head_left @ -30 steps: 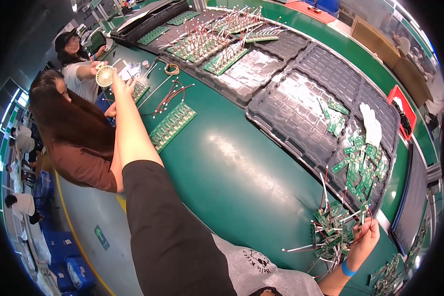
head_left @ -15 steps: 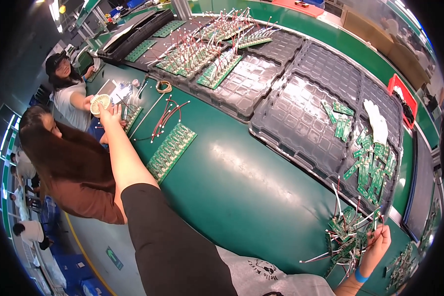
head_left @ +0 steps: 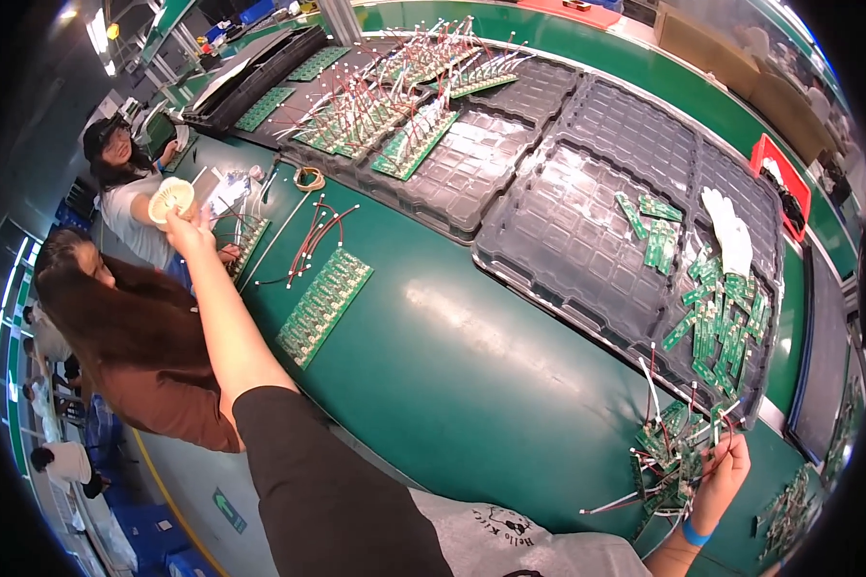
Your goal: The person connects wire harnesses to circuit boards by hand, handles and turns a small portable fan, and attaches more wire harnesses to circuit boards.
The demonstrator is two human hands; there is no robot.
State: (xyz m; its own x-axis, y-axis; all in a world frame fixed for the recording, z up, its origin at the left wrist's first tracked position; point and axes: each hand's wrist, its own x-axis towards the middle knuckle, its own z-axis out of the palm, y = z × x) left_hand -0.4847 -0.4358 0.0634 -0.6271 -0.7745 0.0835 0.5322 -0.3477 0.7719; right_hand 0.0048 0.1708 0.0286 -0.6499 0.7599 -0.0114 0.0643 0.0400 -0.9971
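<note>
My left hand [head_left: 189,234], stretched far out to the left, is closed on the edge of a cream round ribbed dish-like thing [head_left: 171,199]. A co-worker's forearm lies right behind it; whether that person's hand touches it is hidden. At the lower right my right hand [head_left: 724,474] pinches a small green circuit board [head_left: 717,419] with thin wires. Just left of these fingers lies a heap of wired circuit boards [head_left: 666,450] with red, black and white leads.
Black plastic trays [head_left: 568,216] hold loose green boards [head_left: 717,327], a white glove [head_left: 729,231] and wired board panels [head_left: 356,120]. On the green table [head_left: 471,385] lie a board panel [head_left: 323,306] and red-black wires [head_left: 308,240]. Two co-workers [head_left: 130,322] are at the left.
My left hand and the round cream thing have shifted slightly left, and the thing has tilted. The co-worker's hand seen at it earlier is now hidden. My right hand still holds the board.
</note>
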